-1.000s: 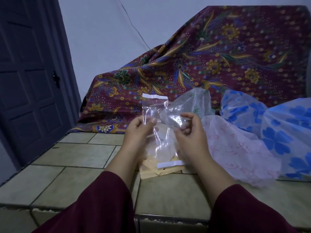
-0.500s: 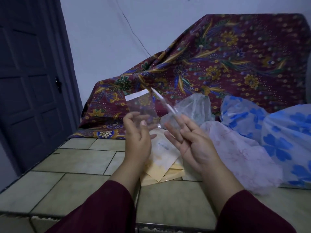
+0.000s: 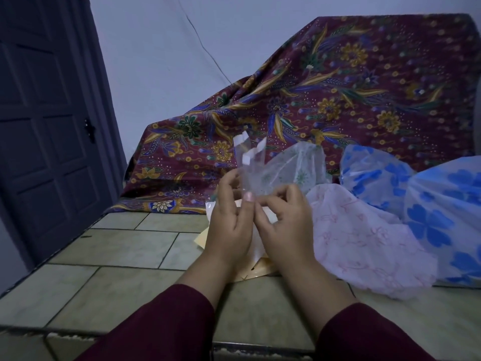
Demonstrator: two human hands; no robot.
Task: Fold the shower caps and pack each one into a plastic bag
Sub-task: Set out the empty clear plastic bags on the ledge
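A clear plastic bag (image 3: 252, 166) stands upright in the air above the tiled surface (image 3: 125, 256), motion-blurred, with its white adhesive strip showing as several pale patches at the top. Both hands hold it by its lower edge: the left hand (image 3: 230, 225) has its fingers curled toward the palm and its thumb pressed up against the bag's bottom corner, and the right hand (image 3: 285, 225) pinches the same edge between its thumb and bent fingers, so the two hands almost touch each other. Dark maroon sleeves (image 3: 166, 324) cover both forearms. Directly below the hands, flat on the tiles, lies a small stack of tan paper packets (image 3: 253, 272) with a white sheet on top, mostly hidden by the hands. Just right of the right hand rests a puffed pink-patterned shower cap (image 3: 364, 238), and behind the bag sits a translucent cap with green print (image 3: 299, 168). Farther right are two blue-flowered shower caps (image 3: 442, 212), one behind the other, touching the pink one. Behind all of them a maroon batik cloth (image 3: 351, 87) with gold and blue flowers drapes over something large against the pale wall. A dark panelled door (image 3: 44, 131) fills the left side.
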